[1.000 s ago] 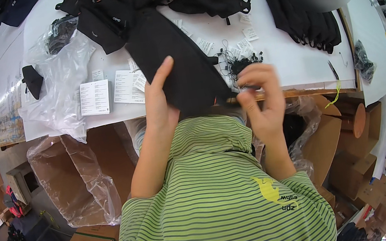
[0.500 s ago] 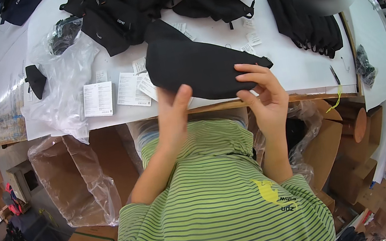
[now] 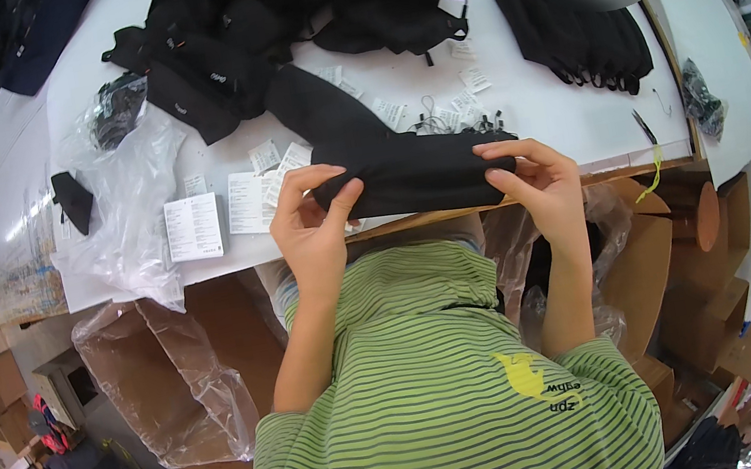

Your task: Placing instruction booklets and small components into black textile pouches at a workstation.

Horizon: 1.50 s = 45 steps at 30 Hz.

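Note:
A black fabric piece (image 3: 425, 173) is stretched between my hands at the table's front edge; one flap of it reaches back toward the dark pile. My left hand (image 3: 317, 222) pinches its left end between thumb and fingers. At the opposite end, my right hand (image 3: 544, 183) grips the cloth the same way. White printed cards (image 3: 194, 228) lie on the table beside my left hand. Small tags with black cords (image 3: 464, 112) are just behind the cloth.
A heap of black fabric items (image 3: 213, 44) covers the back of the table, with a neat row of them (image 3: 575, 36) at right. Clear plastic bags (image 3: 121, 206) lie at left. Small snips (image 3: 644, 128) with a yellow cord rest near the right edge. Cardboard boxes (image 3: 137, 370) stand below.
The cloth has come down toward the front edge and is pulled straighter. My left hand has moved from beneath it to pinch its left end, uncovering the corded tags behind.

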{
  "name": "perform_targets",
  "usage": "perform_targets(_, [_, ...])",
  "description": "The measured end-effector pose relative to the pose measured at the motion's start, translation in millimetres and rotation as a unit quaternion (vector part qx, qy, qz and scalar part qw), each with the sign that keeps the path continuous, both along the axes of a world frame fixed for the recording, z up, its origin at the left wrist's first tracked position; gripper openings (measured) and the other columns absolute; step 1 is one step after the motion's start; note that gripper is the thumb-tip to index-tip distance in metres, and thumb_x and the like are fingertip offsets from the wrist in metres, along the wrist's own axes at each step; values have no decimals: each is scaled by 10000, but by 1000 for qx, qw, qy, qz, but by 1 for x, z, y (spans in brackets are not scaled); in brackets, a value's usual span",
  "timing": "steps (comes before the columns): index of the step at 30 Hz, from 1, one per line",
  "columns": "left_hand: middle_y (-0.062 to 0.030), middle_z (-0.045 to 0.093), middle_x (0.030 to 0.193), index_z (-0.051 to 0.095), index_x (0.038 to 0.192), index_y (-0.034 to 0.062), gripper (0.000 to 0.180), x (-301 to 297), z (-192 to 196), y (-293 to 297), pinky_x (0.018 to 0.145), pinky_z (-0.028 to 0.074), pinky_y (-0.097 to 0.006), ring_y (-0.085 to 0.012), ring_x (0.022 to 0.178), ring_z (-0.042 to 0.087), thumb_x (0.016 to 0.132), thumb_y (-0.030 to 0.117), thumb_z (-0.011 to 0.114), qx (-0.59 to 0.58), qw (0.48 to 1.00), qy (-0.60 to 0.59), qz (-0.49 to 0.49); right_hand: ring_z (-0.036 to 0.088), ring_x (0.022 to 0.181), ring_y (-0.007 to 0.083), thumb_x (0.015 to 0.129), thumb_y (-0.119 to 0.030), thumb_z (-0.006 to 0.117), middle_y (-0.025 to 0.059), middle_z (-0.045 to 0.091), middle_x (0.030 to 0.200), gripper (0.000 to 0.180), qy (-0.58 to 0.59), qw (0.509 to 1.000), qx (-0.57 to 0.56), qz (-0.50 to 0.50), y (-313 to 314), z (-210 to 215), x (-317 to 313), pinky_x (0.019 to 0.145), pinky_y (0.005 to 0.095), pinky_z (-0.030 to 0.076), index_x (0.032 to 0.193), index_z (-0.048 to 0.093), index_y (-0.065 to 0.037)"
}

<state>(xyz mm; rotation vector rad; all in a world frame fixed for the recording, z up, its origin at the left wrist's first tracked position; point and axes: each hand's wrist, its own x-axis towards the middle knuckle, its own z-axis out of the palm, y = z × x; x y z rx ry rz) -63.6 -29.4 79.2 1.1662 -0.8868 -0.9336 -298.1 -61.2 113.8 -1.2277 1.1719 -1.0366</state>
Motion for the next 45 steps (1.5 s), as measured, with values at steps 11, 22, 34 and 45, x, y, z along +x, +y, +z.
perform_targets(11, [-159, 432, 1302, 616, 1054, 46, 225, 17, -15, -5, 879, 438, -374, -292, 1149, 480, 852, 145, 633, 64, 920, -381, -72, 607, 870, 118, 839, -76, 671, 62, 632, 936, 214, -109, 939, -94, -313, -66, 2, -184, 757, 230, 513, 1023, 643, 28])
perform_targets(22, [-203, 314, 1403, 295, 1405, 23, 806, 31, -44, 14, 1075, 262, -451, -379, 1299, 287, 745, 192, 725, 170, 826, -534, -51, 614, 882, 283, 852, -68, 659, 167, 614, 965, 220, -435, 771, -49, -463, -227, -92, -424, 749, 377, 622, 1002, 591, 78])
perform_targets(34, [-165, 367, 1299, 434, 1321, 78, 736, 38, -36, 11, 1051, 300, -420, -337, 1256, 340, 681, 172, 784, 146, 868, -473, -39, 537, 530, 170, 794, -336, 719, 94, 584, 770, 423, 122, 803, 17, -583, -217, -119, -398, 476, 286, 464, 1081, 593, -52])
perform_targets(45, [-117, 493, 1056, 592, 1087, 48, 371, 49, -36, 0, 832, 434, -368, -287, 971, 519, 722, -17, 591, 145, 838, -526, -13, 575, 679, 188, 775, -140, 682, 39, 564, 781, 100, 390, 896, -183, 107, -115, -61, -44, 603, 297, 450, 840, 652, -70])
